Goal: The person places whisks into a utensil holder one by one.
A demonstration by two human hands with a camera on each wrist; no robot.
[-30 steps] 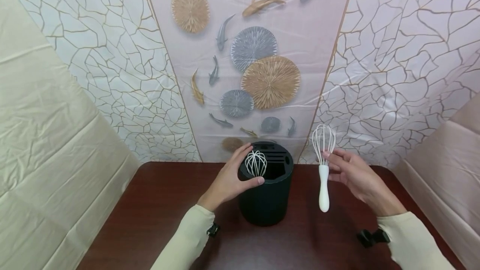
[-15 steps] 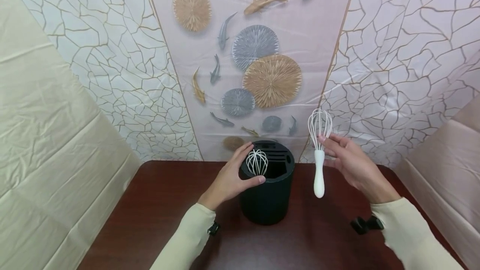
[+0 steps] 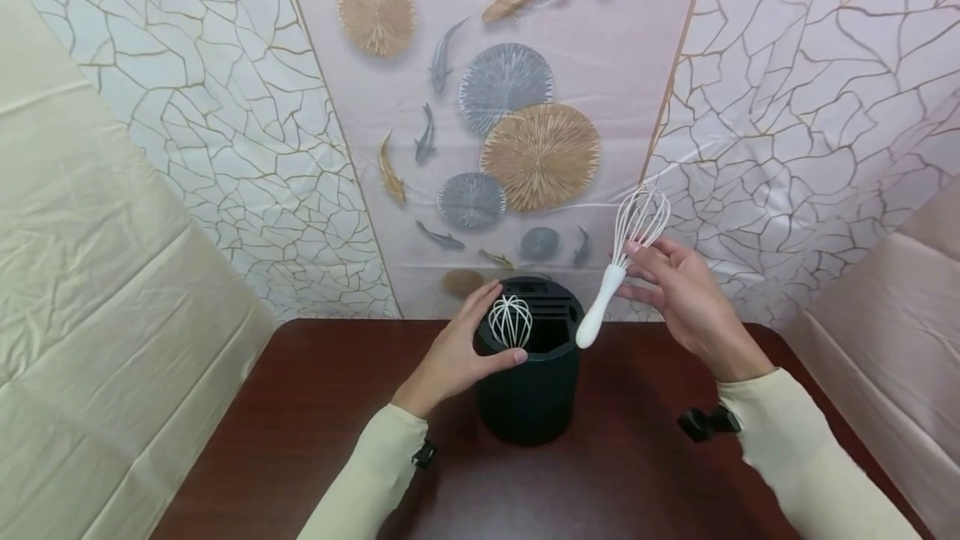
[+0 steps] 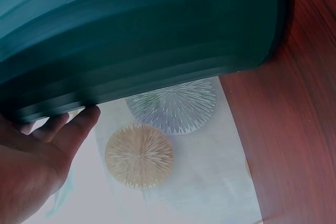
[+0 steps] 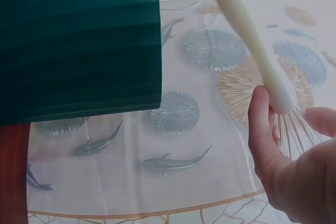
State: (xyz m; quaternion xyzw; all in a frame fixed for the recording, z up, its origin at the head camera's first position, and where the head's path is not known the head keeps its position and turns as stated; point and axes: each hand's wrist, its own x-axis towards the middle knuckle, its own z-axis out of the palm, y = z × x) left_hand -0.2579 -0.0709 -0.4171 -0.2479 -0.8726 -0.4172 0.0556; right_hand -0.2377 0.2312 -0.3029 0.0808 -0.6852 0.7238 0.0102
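A dark green utensil holder [image 3: 528,407] with a slotted top stands upright on the table. My left hand [image 3: 453,357] holds its left side at the rim, thumb in front and fingers behind; the left wrist view shows those fingertips [image 4: 86,116] against its ribbed wall. Inside the holder's open part is one whisk, its wire head [image 3: 511,322] sticking up and its handle hidden. To the right, in the air, my right hand [image 3: 686,298] pinches a second, white whisk [image 3: 602,307] by its wires near the handle. That handle tilts down toward the holder's right rim.
The dark red-brown table [image 3: 337,432] carries the holder near its back edge. Behind it hangs a patterned cloth [image 3: 420,273] with fish and round leaf shapes. Plain beige cloth [image 3: 90,340] slopes up along the left side, and similar cloth [image 3: 892,315] on the right.
My right hand has moved up and left with the white whisk, whose handle has swung from nearly vertical to slanting toward the holder. My left hand keeps its place on the holder.
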